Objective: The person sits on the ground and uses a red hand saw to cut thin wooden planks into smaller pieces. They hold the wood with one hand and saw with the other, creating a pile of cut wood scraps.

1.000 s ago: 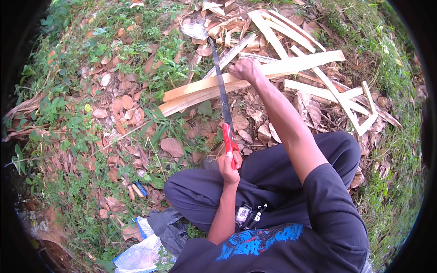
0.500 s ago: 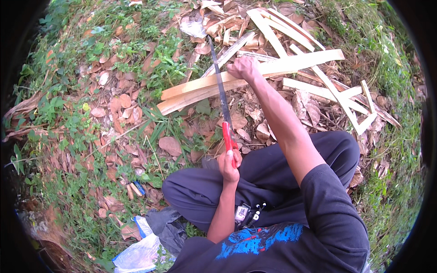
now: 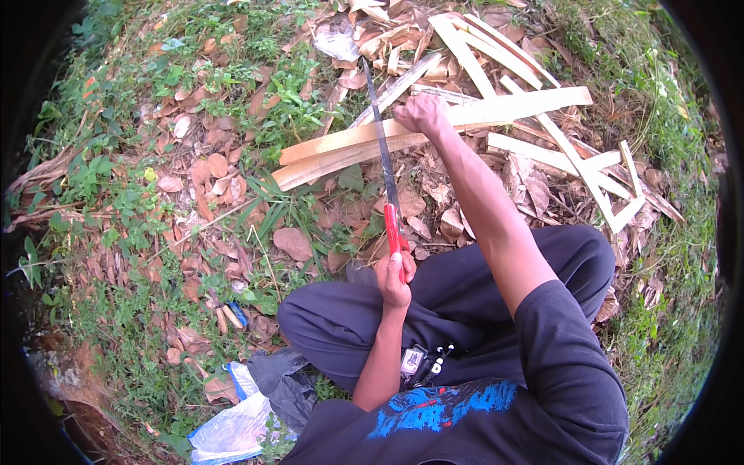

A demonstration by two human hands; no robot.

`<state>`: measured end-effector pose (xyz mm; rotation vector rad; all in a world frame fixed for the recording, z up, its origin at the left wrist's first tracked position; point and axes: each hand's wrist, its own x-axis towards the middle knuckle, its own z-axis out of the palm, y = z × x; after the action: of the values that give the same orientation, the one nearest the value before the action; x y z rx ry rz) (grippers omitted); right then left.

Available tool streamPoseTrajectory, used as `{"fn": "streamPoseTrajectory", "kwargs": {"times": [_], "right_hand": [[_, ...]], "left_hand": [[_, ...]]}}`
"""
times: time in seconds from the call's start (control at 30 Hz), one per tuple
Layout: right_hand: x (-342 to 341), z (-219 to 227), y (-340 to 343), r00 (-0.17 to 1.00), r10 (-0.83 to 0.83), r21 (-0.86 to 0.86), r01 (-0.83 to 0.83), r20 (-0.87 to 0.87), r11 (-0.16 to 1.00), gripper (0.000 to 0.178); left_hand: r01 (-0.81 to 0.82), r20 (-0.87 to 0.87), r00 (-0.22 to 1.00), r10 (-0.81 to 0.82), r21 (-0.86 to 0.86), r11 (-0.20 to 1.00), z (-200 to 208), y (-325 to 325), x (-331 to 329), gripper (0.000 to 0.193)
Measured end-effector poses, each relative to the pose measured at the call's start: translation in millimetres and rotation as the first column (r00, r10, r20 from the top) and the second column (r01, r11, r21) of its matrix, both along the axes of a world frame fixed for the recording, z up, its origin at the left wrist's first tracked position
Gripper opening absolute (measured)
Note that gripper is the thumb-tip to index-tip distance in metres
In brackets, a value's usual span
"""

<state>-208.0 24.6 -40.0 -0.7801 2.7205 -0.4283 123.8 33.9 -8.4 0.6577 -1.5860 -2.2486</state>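
Note:
My left hand [image 3: 394, 277] is closed around the red handle of a handsaw [image 3: 394, 229]. Its long, narrow dark blade points away from me and crosses over a pale wooden strip [image 3: 519, 108]. Just right of the blade, my right hand [image 3: 422, 116] is closed in a fist on that strip, its fingers partly hidden. Under the pale strip, at a slight angle, lies a second rough wooden strip [image 3: 333, 165]. Whether the saw teeth have cut into the wood is too small to tell.
Several loose wooden strips [image 3: 573, 155] are strewn to the right and beyond. Dry leaves and shavings [image 3: 395, 39] pile up at the far side. Crumpled plastic bags [image 3: 236, 426] lie near left, with a small blue object [image 3: 239, 315] above them. My folded legs [image 3: 341, 322] are close by.
The whole view has shifted slightly. My hands, the handsaw and the wooden strips keep nearly the same places relative to one another.

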Motion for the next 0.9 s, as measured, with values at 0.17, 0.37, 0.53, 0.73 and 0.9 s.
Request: {"fn": "streamPoseTrajectory", "kwargs": {"times": [0.17, 0.37, 0.53, 0.73, 0.9], "right_hand": [[-7, -17, 3, 0.997, -0.056, -0.057, 0.052, -0.058, 0.997, 0.050], [-7, -22, 4, 0.992, -0.051, -0.076, 0.042, -0.116, 0.996, 0.047], [-4, -6, -1, 0.997, -0.073, 0.007, 0.073, 0.037, 0.997, 0.047], [-4, -4, 1, 0.999, -0.036, -0.014, 0.036, 0.026, 0.999, 0.061], [-8, -12, 1, 0.997, -0.071, -0.009, 0.070, -0.039, 0.997, 0.076]], "left_hand": [[0.011, 0.007, 1.000, -0.011, 0.000, 1.000, 3, 2, -4, 0.039], [0.003, 0.019, 1.000, -0.003, 0.009, 1.000, 6, 3, -6, 0.038], [0.010, 0.012, 1.000, -0.010, 0.005, 1.000, 3, 1, -3, 0.038], [0.015, -0.003, 1.000, -0.015, 0.000, 1.000, 4, 1, -2, 0.037], [0.016, 0.000, 1.000, -0.016, 0.014, 1.000, 3, 2, -6, 0.037]]}}
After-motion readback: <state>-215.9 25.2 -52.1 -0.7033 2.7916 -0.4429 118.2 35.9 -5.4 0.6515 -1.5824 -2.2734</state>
